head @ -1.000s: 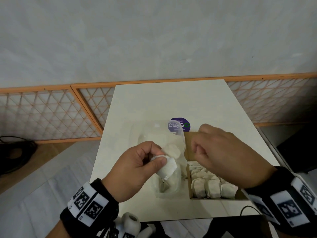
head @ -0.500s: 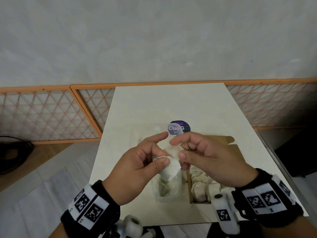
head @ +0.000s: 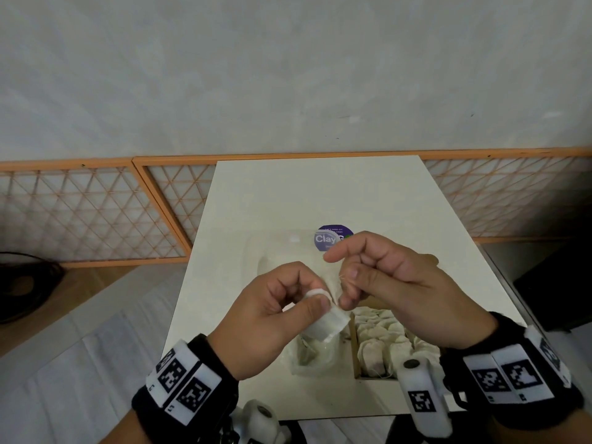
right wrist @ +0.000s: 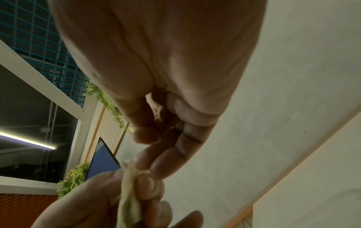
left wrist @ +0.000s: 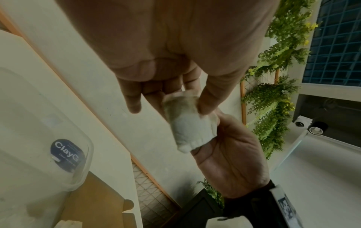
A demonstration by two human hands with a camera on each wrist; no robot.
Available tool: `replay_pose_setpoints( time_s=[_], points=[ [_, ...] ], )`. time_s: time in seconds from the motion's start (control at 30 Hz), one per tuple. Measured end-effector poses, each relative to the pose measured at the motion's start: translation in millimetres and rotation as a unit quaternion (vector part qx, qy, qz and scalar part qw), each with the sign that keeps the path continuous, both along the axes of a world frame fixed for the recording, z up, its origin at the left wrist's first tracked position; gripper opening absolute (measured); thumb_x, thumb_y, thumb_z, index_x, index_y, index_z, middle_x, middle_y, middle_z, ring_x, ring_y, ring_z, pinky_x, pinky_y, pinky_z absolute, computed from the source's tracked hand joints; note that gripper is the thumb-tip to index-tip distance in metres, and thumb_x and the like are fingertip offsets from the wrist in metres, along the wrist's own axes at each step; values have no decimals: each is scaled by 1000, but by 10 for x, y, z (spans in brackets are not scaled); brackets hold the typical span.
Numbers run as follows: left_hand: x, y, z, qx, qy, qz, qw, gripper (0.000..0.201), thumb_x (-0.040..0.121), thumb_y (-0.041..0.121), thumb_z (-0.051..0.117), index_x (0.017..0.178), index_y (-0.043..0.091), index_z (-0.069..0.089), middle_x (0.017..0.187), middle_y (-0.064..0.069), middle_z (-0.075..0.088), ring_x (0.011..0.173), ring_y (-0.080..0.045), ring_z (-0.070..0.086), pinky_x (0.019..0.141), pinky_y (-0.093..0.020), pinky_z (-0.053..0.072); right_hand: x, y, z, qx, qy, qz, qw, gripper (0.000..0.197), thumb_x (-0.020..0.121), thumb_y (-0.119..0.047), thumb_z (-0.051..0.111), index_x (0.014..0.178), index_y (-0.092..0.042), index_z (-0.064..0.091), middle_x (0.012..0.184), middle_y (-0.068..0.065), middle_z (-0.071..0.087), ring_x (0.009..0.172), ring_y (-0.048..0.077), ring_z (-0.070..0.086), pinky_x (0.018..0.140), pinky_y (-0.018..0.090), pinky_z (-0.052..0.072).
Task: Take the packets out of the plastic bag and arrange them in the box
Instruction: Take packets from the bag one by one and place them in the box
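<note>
My left hand (head: 315,301) pinches a white packet (head: 326,325) between thumb and fingers, above the table. My right hand (head: 347,291) meets it from the right and pinches the packet's upper edge, where a thin thread shows. In the left wrist view the packet (left wrist: 191,128) hangs under my left thumb. In the right wrist view it (right wrist: 129,192) is edge-on. Below lies the clear plastic bag (head: 307,360) with a few packets inside. To its right is the cardboard box (head: 354,344), with rows of packets (head: 384,344) standing in it, partly hidden by my right wrist.
The bag and box sit on a small white table (head: 320,193). A round purple sticker (head: 333,237) lies behind my hands. An orange lattice fence (head: 96,213) runs behind the table and a dark object (head: 557,283) stands at the right.
My right hand left the box, swung left to my left hand and took hold of the packet's top. My left hand kept the packet and shifted slightly.
</note>
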State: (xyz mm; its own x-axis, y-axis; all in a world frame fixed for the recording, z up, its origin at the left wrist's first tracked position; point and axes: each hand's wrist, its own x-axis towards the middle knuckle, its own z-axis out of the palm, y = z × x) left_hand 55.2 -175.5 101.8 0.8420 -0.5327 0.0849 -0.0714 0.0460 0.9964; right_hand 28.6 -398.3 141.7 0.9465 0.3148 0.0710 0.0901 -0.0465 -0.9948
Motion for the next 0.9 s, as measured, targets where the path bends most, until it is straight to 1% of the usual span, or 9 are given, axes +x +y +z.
replay_pose_setpoints(
  time_s=[0.13,0.23,0.33,0.43,0.5,0.6,0.7,0.8,0.9],
  points=[
    [-9,-40,5,-11,-12,-5,1000,16,93,21,70,91,7,64,89,-12,69,79,-40,61,75,-53,52,-14,38,61,-6,2,9,1000,28,100,-10,47,120,-14,67,78,4,59,80,25,64,86,41,58],
    [-23,-50,11,-3,-24,1,1000,19,93,23,71,90,6,63,94,-17,68,82,-47,62,76,-61,54,-9,50,94,-29,-1,14,999,31,98,-8,46,118,-18,67,75,3,57,77,23,64,82,34,56],
    [-28,-63,11,-10,-6,15,1000,13,91,14,72,100,12,63,86,-9,70,76,-26,66,69,-40,55,1,72,122,-45,-8,16,999,33,96,-6,46,118,-18,68,73,3,58,73,21,61,79,35,53],
    [5,-38,-54,24,18,36,999,41,88,19,76,126,27,61,78,-6,65,72,-24,64,71,-38,54,25,60,161,-75,-34,-8,997,33,97,-8,48,115,-25,69,74,8,61,73,22,63,80,41,54],
    [20,-2,-78,54,26,32,998,32,89,21,79,119,26,69,82,-9,71,76,-27,69,76,-40,57,41,45,177,-102,-56,-24,993,30,100,-9,51,114,-29,68,75,9,62,73,29,65,80,44,54],
    [49,65,-98,80,24,33,996,5,91,19,76,95,17,77,86,-11,77,78,-28,72,74,-40,59,84,6,140,-164,-98,-47,980,27,100,-8,58,114,-29,68,72,-1,60,64,18,57,70,28,51],
    [104,143,-125,75,22,58,995,6,91,21,76,88,16,76,82,-11,77,73,-24,71,70,-37,56,165,-29,-5,-310,-161,-63,935,24,99,-18,60,116,-33,64,76,-7,62,74,14,62,74,28,53],
    [157,191,-140,46,27,75,996,13,89,24,75,90,11,73,83,-19,76,74,-32,70,70,-39,56,212,-27,-230,-433,-203,-63,876,22,100,-26,57,120,-35,62,74,-14,60,73,7,58,70,31,51],
    [182,186,-121,22,28,90,995,19,89,23,73,92,5,69,79,-23,74,70,-37,70,67,-37,56,244,13,-519,-441,-184,-51,877,20,101,-29,55,119,-33,64,71,-18,54,72,6,54,69,30,49]
  ],
)
